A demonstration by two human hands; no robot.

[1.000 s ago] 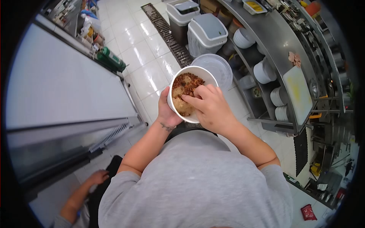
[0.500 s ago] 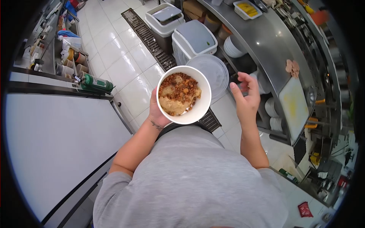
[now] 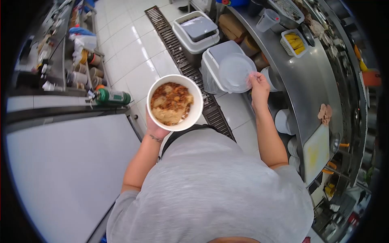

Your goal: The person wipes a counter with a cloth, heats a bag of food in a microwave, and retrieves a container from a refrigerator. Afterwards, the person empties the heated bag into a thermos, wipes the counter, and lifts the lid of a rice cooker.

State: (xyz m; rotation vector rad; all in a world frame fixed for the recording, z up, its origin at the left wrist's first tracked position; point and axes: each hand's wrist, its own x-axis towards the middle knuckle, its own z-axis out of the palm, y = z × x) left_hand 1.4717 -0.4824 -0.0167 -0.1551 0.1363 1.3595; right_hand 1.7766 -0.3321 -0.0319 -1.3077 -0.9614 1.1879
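My left hand point(image 3: 156, 126) grips a white round tub point(image 3: 197, 103) from its near left side, tilted so that I look into it. Inside lies a pale, paste-like food point(image 3: 168, 115) topped with brown crumbly bits. My right hand point(image 3: 260, 86) pinches the right edge of a clear round plastic lid point(image 3: 235, 73) between thumb and fingers. The lid overlaps the grey top of a white bin point(image 3: 208, 58) in this view.
A second lidded bin point(image 3: 198, 28) stands behind, beside the floor drain grate point(image 3: 166, 34). Along the right runs a steel counter point(image 3: 296, 77) with a basket of yellow items point(image 3: 294, 42) and a cutting board point(image 3: 317, 152). At left are a white-topped unit point(image 3: 73, 166) and a green bottle point(image 3: 111, 97).
My right hand, earlier open and apart from the lid, has reached forward and taken hold of its edge. The view has shifted, and the tub now appears farther left.
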